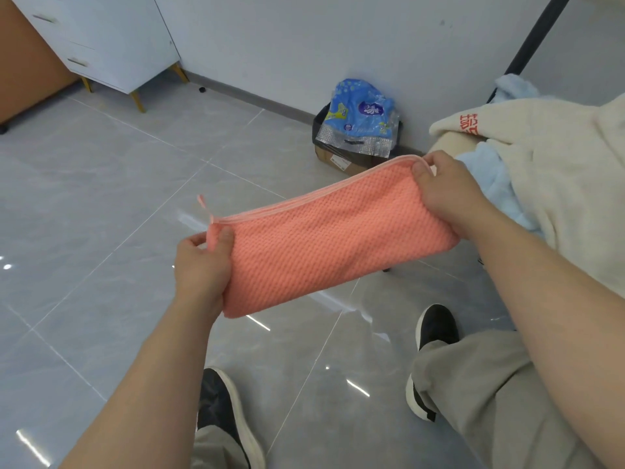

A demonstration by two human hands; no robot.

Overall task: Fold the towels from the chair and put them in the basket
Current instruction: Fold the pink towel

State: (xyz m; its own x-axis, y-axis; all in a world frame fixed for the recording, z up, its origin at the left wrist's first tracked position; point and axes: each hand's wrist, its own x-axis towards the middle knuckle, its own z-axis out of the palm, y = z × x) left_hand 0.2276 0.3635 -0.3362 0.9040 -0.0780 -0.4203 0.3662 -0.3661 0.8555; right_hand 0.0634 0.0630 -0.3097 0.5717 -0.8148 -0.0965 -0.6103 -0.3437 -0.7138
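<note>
Two hands hold one folded salmon-pink waffle-weave towel [324, 238] taut above the grey tiled floor [101, 198]. Left hand [203, 265] pinches its near-left end, thumb on top; right hand [449, 194] grips the far-right end, beside piled cream and pale-blue towels [541, 184].

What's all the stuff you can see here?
pink towel: one, pink, folded, held between both hands
cream towel: one, cream with red print, heaped at right
blue towel: count unclear, light blue, partly under the cream towel
cabinet: one, white, far left
plastic bag: one, blue, by the wall
pole: one, black, top right
shoes: two, black, on the floor
left hand: one, grips the towel's left end
right hand: one, grips the towel's right end
</note>
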